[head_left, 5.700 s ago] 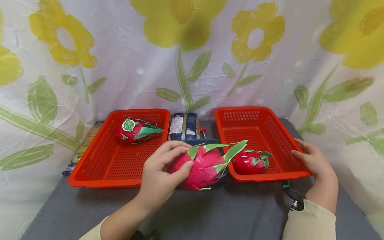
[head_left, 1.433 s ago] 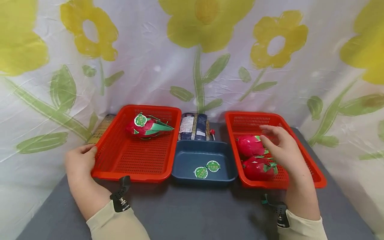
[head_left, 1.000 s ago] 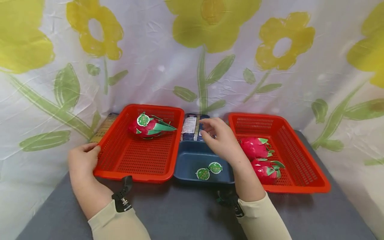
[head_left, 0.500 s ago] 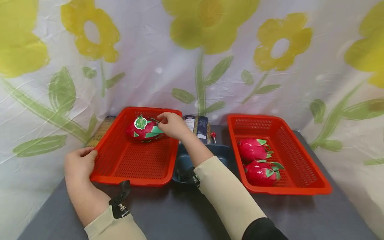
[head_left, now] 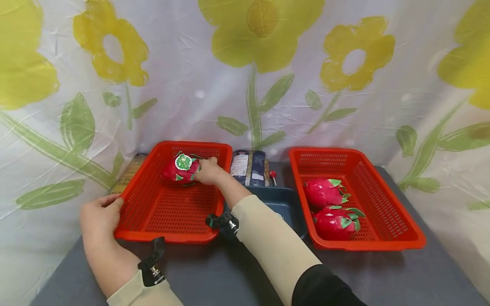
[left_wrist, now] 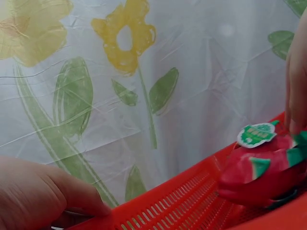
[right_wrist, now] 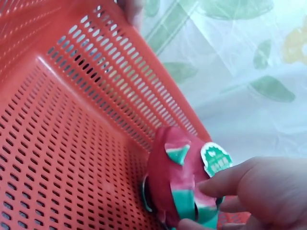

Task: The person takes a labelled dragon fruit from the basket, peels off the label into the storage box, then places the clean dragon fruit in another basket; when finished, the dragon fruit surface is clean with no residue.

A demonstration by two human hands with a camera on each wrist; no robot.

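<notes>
At the back of the left red basket (head_left: 180, 237) lies a dragon fruit (head_left: 176, 172) with green leaf tips and a round green-and-white sticker (head_left: 183, 162). My right hand (head_left: 209, 171) grips its leafy end; in the right wrist view the thumb and fingers (right_wrist: 225, 182) are curled about it, with the leaves partly hidden. My left hand (head_left: 100, 214) holds the left rim of that basket, its fingers over the edge. Two more dragon fruits, one (head_left: 325, 192) behind the other (head_left: 334, 223), lie in the right red basket (head_left: 383, 245).
Between the baskets sits a dark blue tray (head_left: 285, 199), partly covered by my right forearm. Behind it stand a dark printed packet (head_left: 250, 168) and a red lollipop (head_left: 272, 174). A yellowish packet (head_left: 130, 172) shows beyond the left basket; a flowered curtain (head_left: 183, 85) hangs behind.
A dragon fruit that my left hand held went into the right basket. My left hand moved to the left basket's rim; my right hand crossed from right to left and took hold of the stickered fruit.
</notes>
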